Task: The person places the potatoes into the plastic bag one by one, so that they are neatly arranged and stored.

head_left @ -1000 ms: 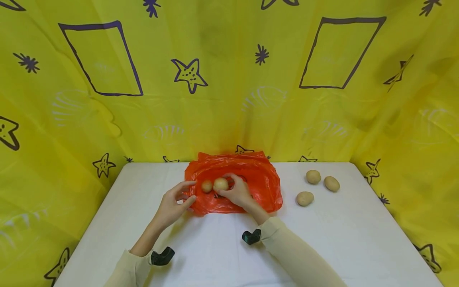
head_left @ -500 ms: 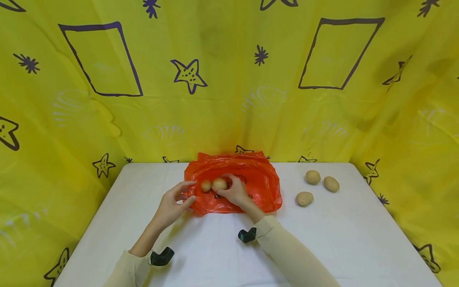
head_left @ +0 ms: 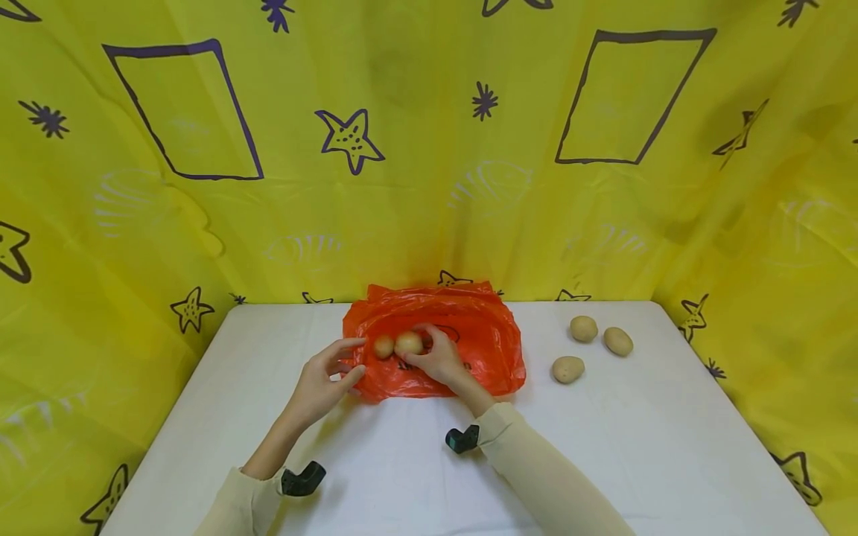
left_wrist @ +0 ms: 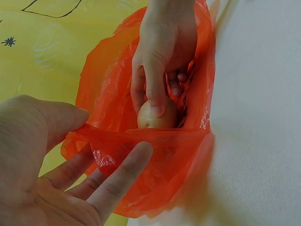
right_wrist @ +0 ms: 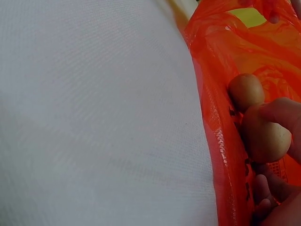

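Observation:
A red plastic bag (head_left: 489,365) lies spread open at the back middle of the table. Inside its left part my right hand (head_left: 439,357) grips a round potato (right_wrist: 265,134) between thumb and fingers. Right against that potato, on its left, sits a smaller potato (right_wrist: 246,92). The left wrist view shows the held potato partly hidden behind the bag's raised edge. At this left edge my left hand (head_left: 323,380) holds the plastic, with fingers (left_wrist: 124,176) on both sides of the rim.
Three loose potatoes lie on the white table (head_left: 643,439) right of the bag: one at the back (head_left: 583,329), one beside it (head_left: 618,342) and one nearer (head_left: 567,369). A yellow patterned curtain (head_left: 429,208) encloses the back and sides.
My right hand has shifted slightly left inside the bag with its potato, and the smaller potato has shifted slightly left too. My left hand stays at the bag's edge.

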`<state>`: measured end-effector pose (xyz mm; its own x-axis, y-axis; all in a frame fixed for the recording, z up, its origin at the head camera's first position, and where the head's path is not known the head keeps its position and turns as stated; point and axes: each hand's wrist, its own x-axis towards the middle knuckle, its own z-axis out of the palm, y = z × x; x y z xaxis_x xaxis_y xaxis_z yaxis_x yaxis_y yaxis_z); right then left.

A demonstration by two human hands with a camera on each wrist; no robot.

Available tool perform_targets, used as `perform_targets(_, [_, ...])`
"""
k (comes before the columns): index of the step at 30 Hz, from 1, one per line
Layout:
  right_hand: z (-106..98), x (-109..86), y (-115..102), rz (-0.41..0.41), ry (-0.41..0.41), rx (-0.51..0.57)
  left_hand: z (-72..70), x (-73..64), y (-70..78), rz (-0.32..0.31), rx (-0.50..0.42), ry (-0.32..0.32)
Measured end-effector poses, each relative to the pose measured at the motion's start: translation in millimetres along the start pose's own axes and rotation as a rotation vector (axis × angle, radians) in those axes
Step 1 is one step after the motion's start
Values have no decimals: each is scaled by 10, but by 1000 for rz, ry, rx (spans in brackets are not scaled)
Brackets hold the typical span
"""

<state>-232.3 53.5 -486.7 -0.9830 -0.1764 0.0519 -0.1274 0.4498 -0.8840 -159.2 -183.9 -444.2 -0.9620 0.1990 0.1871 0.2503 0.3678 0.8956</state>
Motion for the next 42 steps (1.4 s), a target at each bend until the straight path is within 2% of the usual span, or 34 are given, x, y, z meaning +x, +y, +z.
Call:
perform_targets(16, [-27,-17,-4,-9,-25,-27,0,-2,18,-8,4,-4])
perform_targets(24, [-100,-70,-47,-31,-56,29,-6,-11,7,-4,10,2])
perform_targets(33, [-235,-178,-99,-121,-109,1,-11,-15,15,-2,15,-2])
perform_targets(42, [-408,-344,-179,-186,-208,-13,-10,-9,20,-6,9,-4])
